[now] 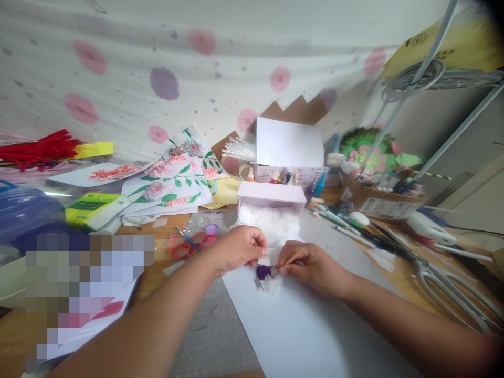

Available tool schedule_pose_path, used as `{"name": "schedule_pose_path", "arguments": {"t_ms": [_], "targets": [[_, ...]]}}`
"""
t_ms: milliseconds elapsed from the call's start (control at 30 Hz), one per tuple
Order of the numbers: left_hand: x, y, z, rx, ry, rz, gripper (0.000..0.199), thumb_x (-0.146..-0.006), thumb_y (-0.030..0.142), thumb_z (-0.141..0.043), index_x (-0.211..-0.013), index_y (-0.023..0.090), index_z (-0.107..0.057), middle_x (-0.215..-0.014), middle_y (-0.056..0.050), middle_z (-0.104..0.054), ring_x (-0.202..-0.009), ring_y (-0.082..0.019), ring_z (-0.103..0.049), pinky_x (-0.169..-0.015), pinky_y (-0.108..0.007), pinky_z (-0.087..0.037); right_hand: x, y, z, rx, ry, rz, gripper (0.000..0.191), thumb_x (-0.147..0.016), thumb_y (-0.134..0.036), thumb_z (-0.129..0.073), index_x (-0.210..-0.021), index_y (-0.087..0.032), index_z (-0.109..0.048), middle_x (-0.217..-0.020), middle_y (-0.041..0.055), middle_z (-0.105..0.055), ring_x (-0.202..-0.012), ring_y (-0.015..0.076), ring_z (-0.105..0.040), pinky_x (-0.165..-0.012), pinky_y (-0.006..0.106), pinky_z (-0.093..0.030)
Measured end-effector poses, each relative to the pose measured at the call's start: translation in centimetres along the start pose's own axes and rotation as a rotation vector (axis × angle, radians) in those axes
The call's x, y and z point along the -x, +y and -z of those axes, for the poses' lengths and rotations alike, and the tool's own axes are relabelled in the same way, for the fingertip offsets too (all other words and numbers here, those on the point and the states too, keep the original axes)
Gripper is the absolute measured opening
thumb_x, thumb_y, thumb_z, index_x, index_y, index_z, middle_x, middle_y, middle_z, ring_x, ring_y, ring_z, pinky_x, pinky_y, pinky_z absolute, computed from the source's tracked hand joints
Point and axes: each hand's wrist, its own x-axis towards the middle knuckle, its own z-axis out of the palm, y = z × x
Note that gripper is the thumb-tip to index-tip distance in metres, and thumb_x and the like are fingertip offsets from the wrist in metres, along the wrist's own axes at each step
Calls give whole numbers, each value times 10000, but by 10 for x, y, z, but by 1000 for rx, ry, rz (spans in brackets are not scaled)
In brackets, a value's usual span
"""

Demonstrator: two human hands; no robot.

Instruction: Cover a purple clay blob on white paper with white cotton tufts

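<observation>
My left hand (252,247) pinches the left edge of a small white piece (269,256), possibly tissue or paper. Close on its right, my right hand (301,262) is closed around a thin brown wooden stick (294,255), its tip pointing down and left. Just below both hands sits a small round pot of dark purple (263,271), with crumpled translucent wrapping (272,285) beside it. The pot rests on a large white sheet (307,325). Behind my hands, fluffy white cotton (271,220) fills an open white box (271,193).
Large scissors (441,283), pens and brushes (354,231) lie right. A cardboard box of craft items (386,202) stands behind them. Red and purple paint pots (197,240) sit left, flower pictures (165,184) at back left, and a grey cutting mat (208,320) underneath.
</observation>
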Motion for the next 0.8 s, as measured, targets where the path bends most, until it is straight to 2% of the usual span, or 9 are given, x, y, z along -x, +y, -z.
{"name": "schedule_pose_path", "arguments": {"t_ms": [133, 467, 667, 800], "targets": [[-1, -5, -3, -1, -45, -7, 148, -660, 277, -566, -714, 162, -490, -552, 49, -496, -484, -87, -483, -460, -199, -345, 4, -1, 5, -12, -39, -8, 118, -746, -275, -642, -708, -166, -663, -761, 39, -610, -677, 123, -575, -647, 255, -460], [-10, -20, -9, -259, -86, 53, 118, -641, 231, -498, -739, 173, -530, -586, 2, -601, -484, -112, -503, -430, -202, -352, 4, 0, 5, -13, -61, -40, 133, -736, -298, -652, -724, -168, -675, -771, 50, -627, -701, 130, -584, -665, 261, -462], [-10, -23, -10, -340, -60, -2, 113, -654, 231, -505, -737, 173, -554, -629, -18, -626, -530, -140, -553, -431, -211, -358, -1, -10, 5, -219, 69, -87, 141, -720, -301, -662, -636, -190, -649, -731, 12, -610, -671, 120, -574, -644, 261, -461], [-8, -22, -10, -358, -52, 11, 139, -677, 266, -514, -765, 168, -559, -635, -21, -632, -549, -148, -574, -449, -218, -369, -5, -12, 1, -36, 94, 13, 154, -744, -304, -638, -642, -189, -644, -742, 29, -630, -679, 130, -574, -631, 265, -454]]}}
